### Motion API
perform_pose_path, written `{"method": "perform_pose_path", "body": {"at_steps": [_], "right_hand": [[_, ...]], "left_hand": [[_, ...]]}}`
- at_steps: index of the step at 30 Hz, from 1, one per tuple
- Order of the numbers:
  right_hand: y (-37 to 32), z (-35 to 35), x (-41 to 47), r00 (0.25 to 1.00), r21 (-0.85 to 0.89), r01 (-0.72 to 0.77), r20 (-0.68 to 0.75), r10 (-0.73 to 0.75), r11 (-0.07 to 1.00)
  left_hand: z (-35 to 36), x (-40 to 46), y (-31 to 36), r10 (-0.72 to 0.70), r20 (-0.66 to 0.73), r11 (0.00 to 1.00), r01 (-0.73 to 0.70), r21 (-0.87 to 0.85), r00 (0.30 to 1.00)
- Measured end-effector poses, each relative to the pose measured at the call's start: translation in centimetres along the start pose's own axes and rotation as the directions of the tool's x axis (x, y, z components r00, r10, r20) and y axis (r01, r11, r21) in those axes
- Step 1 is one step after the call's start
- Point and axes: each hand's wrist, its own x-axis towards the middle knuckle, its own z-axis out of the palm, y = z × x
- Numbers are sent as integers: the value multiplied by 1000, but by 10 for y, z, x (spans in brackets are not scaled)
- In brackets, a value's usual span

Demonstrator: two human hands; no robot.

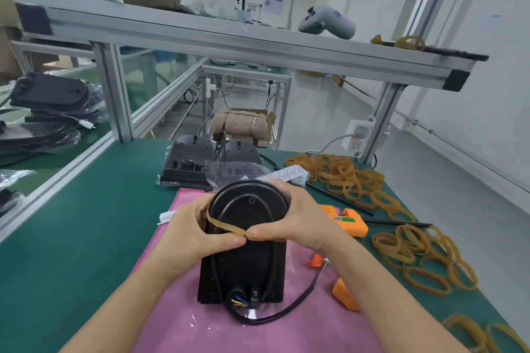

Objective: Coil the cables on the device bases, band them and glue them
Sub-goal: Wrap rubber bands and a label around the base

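A black device base (243,264) lies on a pink sheet (183,312) in front of me, its round end lifted away from me. A black cable (272,315) loops over its face and trails off the near end, ending in coloured wires (322,266). A tan rubber band (226,227) stretches across the base's upper part. My left hand (195,238) pinches the band near the middle while gripping the base's left side. My right hand (298,223) wraps around the base's right edge and pinches the same band beside the left fingertips.
Several loose rubber bands (352,180) are strewn over the green table (86,223) on the right. An orange glue gun (348,222) lies just right of my right hand. More black bases (189,160) in plastic bags sit behind, and a stack (51,97) is at far left.
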Motion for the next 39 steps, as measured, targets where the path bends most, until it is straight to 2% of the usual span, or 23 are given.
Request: {"method": "perform_pose_path", "body": {"at_steps": [4, 8, 9, 10, 11, 12, 13, 14, 16, 18, 20, 24, 28, 31, 33, 39], "right_hand": [[13, 16, -4, 993, 317, 33, -120, 5, 948], [20, 32, -9, 958, 336, 98, -287, 2, 937], [19, 31, -9, 952, 287, 101, -306, -9, 953], [16, 28, -9, 942, 139, 96, -333, -45, 986], [14, 22, -8, 932, -122, 58, -350, -97, 991], [12, 14, -5, 928, -365, 21, -340, -155, 931], [10, 8, -2, 939, -475, -10, -308, -155, 880], [7, 4, 0, 961, -434, -30, -261, -94, 900], [7, 2, 1, 993, -166, -64, -109, 46, 984], [15, 4, 1, 995, 49, -104, 1, 104, 993], [22, 7, -1, 995, 155, -98, 35, 93, 983], [28, 15, 0, 997, 258, -74, 7, 75, 963], [33, 25, 2, 995, 264, -21, -91, 47, 964], [36, 30, 3, 989, 273, 2, -143, 38, 962], [37, 33, 5, 987, 285, 21, -161, 26, 958], [37, 41, 9, 988, 334, 18, -153, 36, 942]], "left_hand": [[5, -4, -5, 41, -132, 997, -32, 64, 990], [11, -11, -15, 66, -273, 990, -28, 142, 960], [11, -12, -17, 66, -281, 989, -26, 146, 957], [12, -13, -19, 57, -287, 990, -17, 141, 956], [13, -13, -20, 44, -291, 991, -4, 136, 956], [14, -14, -20, 31, -292, 992, 7, 128, 956], [15, -14, -21, 22, -292, 993, 13, 118, 956], [16, -14, -21, 15, -290, 994, 16, 105, 957], [15, -16, -21, 44, -275, 994, -15, 109, 960], [8, -19, -20, 141, -256, 983, -103, 155, 956], [-4, -21, -16, 242, -240, 960, -196, 201, 940], [-25, -20, -15, 373, -142, 835, -265, 482, 917], [-34, -11, -2, 387, -6, 693, -287, 661, 922], [-39, -2, 10, 346, 126, 589, -320, 743, 930], [-40, -3, 12, 320, 174, 583, -338, 739, 931], [-42, -20, 3, 294, 186, 662, -340, 668, 938]]}}
